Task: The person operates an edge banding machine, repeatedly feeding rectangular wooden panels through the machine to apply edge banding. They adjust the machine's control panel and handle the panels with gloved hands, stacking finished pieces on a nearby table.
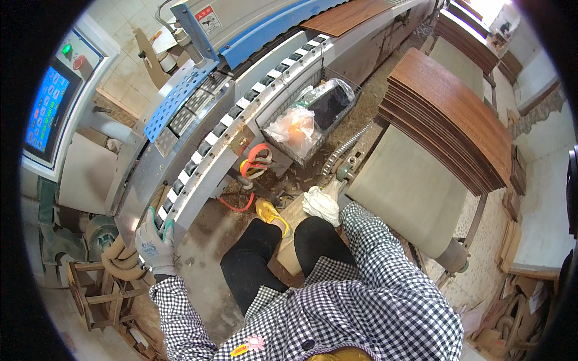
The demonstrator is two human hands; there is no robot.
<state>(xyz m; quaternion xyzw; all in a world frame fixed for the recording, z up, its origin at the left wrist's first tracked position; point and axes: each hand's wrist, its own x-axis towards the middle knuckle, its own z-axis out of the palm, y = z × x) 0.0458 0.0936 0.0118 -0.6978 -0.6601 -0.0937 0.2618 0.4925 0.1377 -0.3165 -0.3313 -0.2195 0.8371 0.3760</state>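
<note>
My left hand [156, 248], in a grey work glove with green fingertips, is at the near end of the roller rail [239, 108]. Its thumb and fingers straddle the rail end and rest against it. My right sleeve reaches forward beside my right knee. At its cuff is a crumpled white bundle [321, 205], by the near corner of the belt conveyor [411, 185]. Whether this is my right hand in a pale glove or a cloth covering it, I cannot tell. Scissors with red and yellow handles [255, 161] hang on the rail's side.
A wood-grain panel [345, 17] lies on the machine's far end. Stacked brown panels [451, 113] sit on the conveyor. Below the rail hangs a wire basket [311, 117] with plastic bags. A control screen [47, 113] stands left, hoses [122, 257] below it. Debris covers the floor.
</note>
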